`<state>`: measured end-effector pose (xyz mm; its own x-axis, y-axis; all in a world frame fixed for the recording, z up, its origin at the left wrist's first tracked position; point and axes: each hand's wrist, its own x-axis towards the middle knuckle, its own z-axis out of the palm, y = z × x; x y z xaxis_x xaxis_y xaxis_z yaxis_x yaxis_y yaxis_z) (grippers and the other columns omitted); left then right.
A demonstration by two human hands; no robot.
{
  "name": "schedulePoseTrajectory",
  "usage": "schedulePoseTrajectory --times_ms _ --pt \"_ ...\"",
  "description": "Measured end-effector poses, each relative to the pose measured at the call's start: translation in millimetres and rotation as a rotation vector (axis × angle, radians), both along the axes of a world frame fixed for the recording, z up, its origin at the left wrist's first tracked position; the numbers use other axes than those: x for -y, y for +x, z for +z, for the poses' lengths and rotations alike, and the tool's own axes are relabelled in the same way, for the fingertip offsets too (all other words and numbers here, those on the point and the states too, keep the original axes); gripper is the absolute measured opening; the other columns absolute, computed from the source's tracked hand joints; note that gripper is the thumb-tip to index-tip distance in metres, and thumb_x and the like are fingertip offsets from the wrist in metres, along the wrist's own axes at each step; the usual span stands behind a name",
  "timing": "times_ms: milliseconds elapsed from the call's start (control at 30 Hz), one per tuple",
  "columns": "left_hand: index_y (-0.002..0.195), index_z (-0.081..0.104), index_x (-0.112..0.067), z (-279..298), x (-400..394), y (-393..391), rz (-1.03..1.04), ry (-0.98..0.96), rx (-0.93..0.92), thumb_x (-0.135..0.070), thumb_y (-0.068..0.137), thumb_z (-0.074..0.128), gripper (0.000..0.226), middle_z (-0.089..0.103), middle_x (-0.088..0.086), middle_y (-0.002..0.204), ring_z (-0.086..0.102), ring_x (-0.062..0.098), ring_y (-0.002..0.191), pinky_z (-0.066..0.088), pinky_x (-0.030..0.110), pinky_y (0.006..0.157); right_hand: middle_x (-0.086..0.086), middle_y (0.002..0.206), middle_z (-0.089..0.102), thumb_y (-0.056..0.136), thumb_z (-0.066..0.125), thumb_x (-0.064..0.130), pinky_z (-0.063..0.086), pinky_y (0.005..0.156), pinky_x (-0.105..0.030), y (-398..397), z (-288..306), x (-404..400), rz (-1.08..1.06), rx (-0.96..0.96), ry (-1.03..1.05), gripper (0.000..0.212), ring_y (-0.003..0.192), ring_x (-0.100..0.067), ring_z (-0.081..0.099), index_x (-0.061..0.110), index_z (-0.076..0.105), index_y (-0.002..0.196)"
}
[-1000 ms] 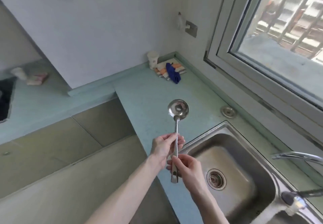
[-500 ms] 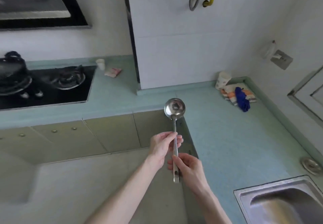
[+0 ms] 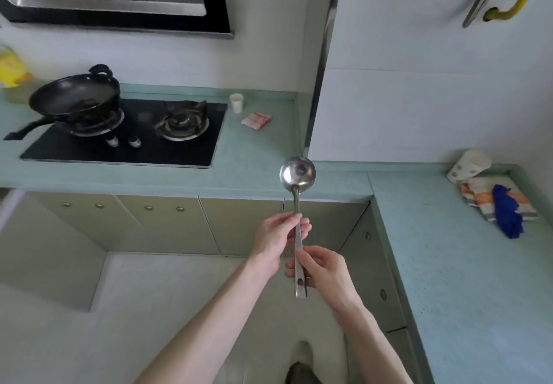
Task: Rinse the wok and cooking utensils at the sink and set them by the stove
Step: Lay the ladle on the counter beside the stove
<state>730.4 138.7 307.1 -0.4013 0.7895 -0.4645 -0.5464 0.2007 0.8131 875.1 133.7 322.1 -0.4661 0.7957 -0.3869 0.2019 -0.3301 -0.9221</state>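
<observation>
In the head view, the sink that filled the lower right corner a second ago is no longer seen; the gas stove (image 3: 125, 132) has come into the upper left instead. The ladle (image 3: 297, 222) is held just as it was, bowl up, by both hands. From this it is judged that rinsing of the ladle is finished and that it is being carried toward the stove to be set down.

The ladle is held in the air to the right of the stove and nearer the camera, its bowl seen against the front edge of the surface (image 3: 257, 156). The shaft is pinched high up by the left hand (image 3: 276, 235), thumb and fingertips pressed on the metal. The lower handle is gripped by the right hand (image 3: 321, 270), fingers curled round it, with the slotted end left free below.

The ladle is of polished steel: a round, shallow, mirror-like bowl on a thin neck that widens into a flat strip handle. The wok (image 3: 74, 96) already sits on the stove's left burner, black and matt, tilted, with a loop handle at the back. The stove top is glossy black glass with two metal knobs. The surface is a pale green speckled laminate. Right of the stove a small white cup (image 3: 236, 103) and a crumpled wrapper (image 3: 256, 120) are seen.
</observation>
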Motion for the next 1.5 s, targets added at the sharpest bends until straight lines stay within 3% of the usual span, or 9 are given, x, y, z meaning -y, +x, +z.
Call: schedulePoseTrajectory --times_ms 367,467,567,767,1033,1167,1333,1500 --pt "0.102 0.073 0.007 -13.8 -55.2 -113.5 0.145 -0.092 -0.065 -0.008 0.095 0.069 0.017 0.077 0.023 0.097 0.073 0.026 0.081 0.062 0.04 0.09 -0.013 0.086 0.079 0.104 0.062 0.015 0.062 0.087 -0.053 -112.5 -21.9 -71.7 0.111 0.025 0.074 0.023 0.084 -0.029 0.079 0.002 0.076 0.092" --pt "0.102 0.074 0.007 -11.3 -76.9 -144.8 0.177 -0.109 -0.075 -0.007 0.095 0.07 0.016 0.076 0.024 0.096 0.072 0.026 0.078 0.063 0.036 0.082 -0.014 0.084 0.079 0.104 0.062 0.015 0.061 0.083 -0.053 -143.7 -25.4 -96.3 0.13 0.008 0.062 0.024 0.084 -0.037 0.077 0.002 0.076 0.089" --pt "0.102 0.074 0.007 -7.5 -96.2 -172.3 0.202 -0.118 -0.078 -0.004 0.095 0.07 0.014 0.077 0.023 0.097 0.074 0.027 0.081 0.064 0.034 0.079 -0.013 0.084 0.079 0.105 0.061 0.016 0.061 0.078 -0.048 -171.3 -29.2 -121.8 0.173 0.025 0.047 0.025 0.083 -0.034 0.077 0.002 0.075 0.09" --pt "0.101 0.075 0.004 -9.8 -141.7 -228.2 0.226 -0.119 -0.091 -0.008 0.095 0.071 0.014 0.077 0.023 0.099 0.072 0.027 0.082 0.062 0.04 0.089 -0.009 0.083 0.078 0.105 0.062 0.018 0.057 0.066 -0.029 -232.1 -35.2 -169.2 0.192 -0.017 0.045 0.023 0.075 -0.02 0.076 0.002 0.074 0.093" --pt "0.105 0.073 0.004 -17.1 -190.0 -292.6 0.231 -0.168 -0.08 -0.009 0.096 0.07 0.016 0.074 0.019 0.09 0.066 0.024 0.074 0.059 0.035 0.08 -0.005 0.084 0.079 0.104 0.064 0.017 0.058 0.067 -0.023 -299.4 -44.7 -215.4 0.204 0.007 0.027 0.019 0.074 -0.016 0.076 0.007 0.077 0.095" --pt "0.102 0.076 -0.001 -30.2 -211.5 -325.8 0.235 -0.228 -0.096 -0.012 0.094 0.072 0.014 0.076 0.01 0.085 0.068 0.018 0.073 0.057 0.032 0.074 -0.006 0.084 0.08 0.103 0.066 0.018 0.065 0.08 -0.035 -329.9 -55.2 -241.5 0.232 0.024 0.043 0.015 0.082 -0.021 0.078 0.01 0.078 0.099" --pt "0.099 0.076 0.0 -42.7 -240.8 -370.4 0.177 -0.247 -0.089 -0.012 0.093 0.074 0.014 0.072 0.004 0.078 0.066 0.012 0.064 0.055 0.024 0.065 -0.005 0.084 0.08 0.103 0.066 0.017 0.065 0.08 -0.038 -371.0 -69.2 -265.8 0.193 0.053 0.082 0.015 0.081 -0.022 0.077 0.013 0.077 0.095" --pt "0.09 0.079 -0.003 -63.4 -272.4 -418.0 0.075 -0.242 -0.088 -0.014 0.091 0.076 0.011 0.073 0.008 0.084 0.067 0.02 0.077 0.061 0.034 0.085 -0.007 0.08 0.079 0.102 0.067 0.016 0.063 0.072 -0.028 -412.9 -82.4 -284.2 0.111 0.093 0.083 0.014 0.08 -0.016 0.077 0.01 0.077 0.093"
